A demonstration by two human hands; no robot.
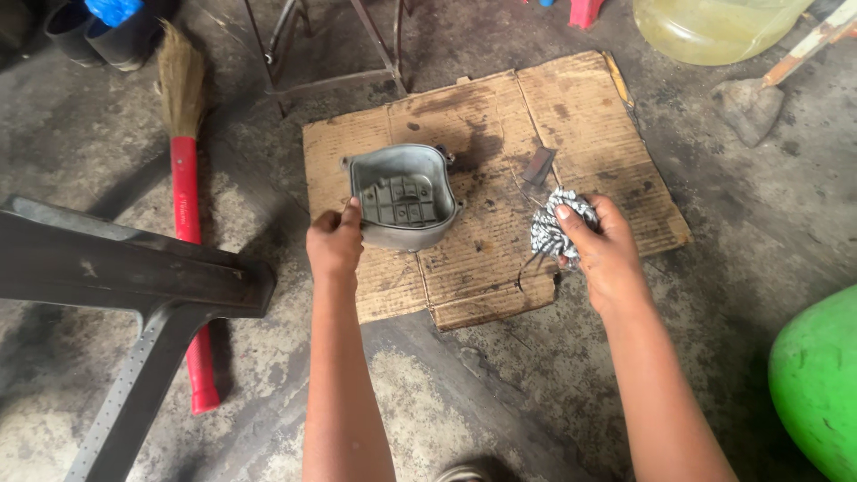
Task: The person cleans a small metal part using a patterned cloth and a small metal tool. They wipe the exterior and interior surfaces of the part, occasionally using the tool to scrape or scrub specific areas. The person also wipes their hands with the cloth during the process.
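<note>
**Two hands, metal cover and rag over cardboard**

Head view: the left hand point(335, 243) is closed, pinching the near-left rim of a grey metal cover point(403, 195), thumb on top of the edge. The cover sits hollow side up, ribs visible inside, on a stained cardboard sheet point(589, 116) laid on the concrete floor point(500, 393).

At 3 o'clock from the cover, the right hand point(607, 254) is clenched around a bunched black-and-white rag point(555, 223), thumb pressed on top; the rag is over the cardboard, well apart from the cover. A small dark metal scrap point(538, 166) lies at 12 o'clock from the rag.

At 9 o'clock from the cover lies a broom with a red handle point(186, 192); a dark plastic stool leg point(152, 277) crosses over it. At 1 o'clock, a yellowish jug point(714, 27). At 4 o'clock, a green rounded object point(817, 379).
</note>
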